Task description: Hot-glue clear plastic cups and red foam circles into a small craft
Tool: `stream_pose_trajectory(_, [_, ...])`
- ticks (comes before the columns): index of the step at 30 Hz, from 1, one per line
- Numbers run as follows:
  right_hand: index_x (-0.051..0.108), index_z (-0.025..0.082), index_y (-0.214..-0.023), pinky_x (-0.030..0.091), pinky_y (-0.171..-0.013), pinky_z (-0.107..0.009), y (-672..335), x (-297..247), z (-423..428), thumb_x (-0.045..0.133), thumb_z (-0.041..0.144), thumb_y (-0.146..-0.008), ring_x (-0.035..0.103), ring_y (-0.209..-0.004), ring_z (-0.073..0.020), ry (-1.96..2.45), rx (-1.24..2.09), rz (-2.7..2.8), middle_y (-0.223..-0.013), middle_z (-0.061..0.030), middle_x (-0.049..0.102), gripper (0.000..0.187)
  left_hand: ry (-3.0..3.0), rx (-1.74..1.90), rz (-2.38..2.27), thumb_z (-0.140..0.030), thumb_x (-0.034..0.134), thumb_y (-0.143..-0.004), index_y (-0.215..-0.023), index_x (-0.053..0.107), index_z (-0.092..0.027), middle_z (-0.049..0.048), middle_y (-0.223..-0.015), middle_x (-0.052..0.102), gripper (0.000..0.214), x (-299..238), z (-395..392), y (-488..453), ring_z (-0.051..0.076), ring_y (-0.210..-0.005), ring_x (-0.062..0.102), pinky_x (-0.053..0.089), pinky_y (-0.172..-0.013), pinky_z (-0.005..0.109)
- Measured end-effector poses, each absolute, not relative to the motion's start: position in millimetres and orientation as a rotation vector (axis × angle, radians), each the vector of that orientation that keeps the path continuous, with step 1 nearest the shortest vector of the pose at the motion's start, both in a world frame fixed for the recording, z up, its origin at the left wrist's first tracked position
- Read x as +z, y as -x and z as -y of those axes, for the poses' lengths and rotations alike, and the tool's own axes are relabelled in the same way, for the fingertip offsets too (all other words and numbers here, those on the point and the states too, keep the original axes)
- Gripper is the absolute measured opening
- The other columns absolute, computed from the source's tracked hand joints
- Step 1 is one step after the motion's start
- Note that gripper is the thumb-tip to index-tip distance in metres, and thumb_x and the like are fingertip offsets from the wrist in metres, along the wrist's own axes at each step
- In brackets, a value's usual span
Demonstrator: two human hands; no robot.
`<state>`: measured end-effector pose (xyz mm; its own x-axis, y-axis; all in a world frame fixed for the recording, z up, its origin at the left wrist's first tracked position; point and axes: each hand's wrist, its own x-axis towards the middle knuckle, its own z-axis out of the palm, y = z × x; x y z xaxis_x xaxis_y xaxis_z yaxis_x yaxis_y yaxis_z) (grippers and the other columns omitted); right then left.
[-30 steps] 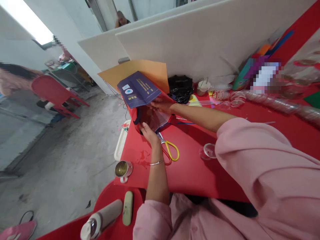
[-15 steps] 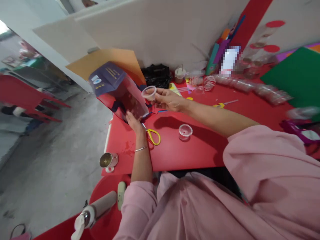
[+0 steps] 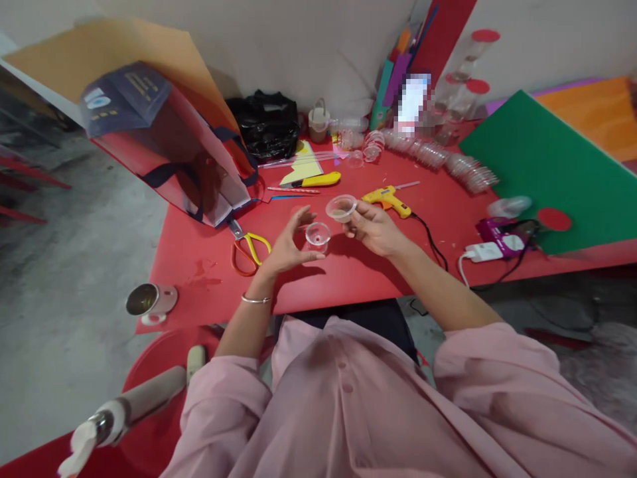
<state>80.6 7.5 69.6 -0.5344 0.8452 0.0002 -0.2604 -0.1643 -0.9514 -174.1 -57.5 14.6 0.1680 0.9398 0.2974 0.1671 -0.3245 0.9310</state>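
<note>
Our left hand [image 3: 288,244] has left the red-and-navy fabric bag [image 3: 164,153] and come down beside a small clear plastic cup [image 3: 317,236] standing upright on the red table [image 3: 348,285]. Its grip is apart, fingers curved just beside the cup (we cannot tell whether they touch). Our right hand [image 3: 373,229] has brought a second clear plastic cup [image 3: 341,208] away from the bag, grip clamped on its rim, just above the table. The yellow-and-red-handled scissors [image 3: 249,249] lie to the left, and a yellow glue gun [image 3: 388,197] lies behind.
</note>
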Motion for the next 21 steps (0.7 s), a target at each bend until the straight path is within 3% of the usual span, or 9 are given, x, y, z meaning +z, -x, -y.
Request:
stream_pose_trajectory(7, [0.079,0.03,-0.125,0.05,-0.065,-0.025,-88,55,1,0.096,0.06,-0.077,0.06,-0.077,-0.0116,0.758,1.784,1.228,-0.109,-0.0009,0.078,0.058,-1.681,1.187,-1.236,-0.052,0.103,-0.066,-0.141,0.054,-0.024,0.0161,-0.145,0.065,0.094,-2,50,160,0.034,-0.134,0.067,0.053,-0.119,0.053])
stream_pose_trajectory(21, [0.081,0.032,-0.125,0.054,-0.068,-0.026,-77,50,1,0.093,0.06,-0.08,0.067,-0.078,-0.0128,0.819,1.803,1.245,-0.107,-0.0007,0.081,0.055,-1.607,1.153,-1.335,-0.046,0.097,-0.073,-0.121,0.063,-0.022,0.0073,-0.117,0.076,0.064,6,52,151,0.025,-0.106,0.073,0.057,-0.097,0.04])
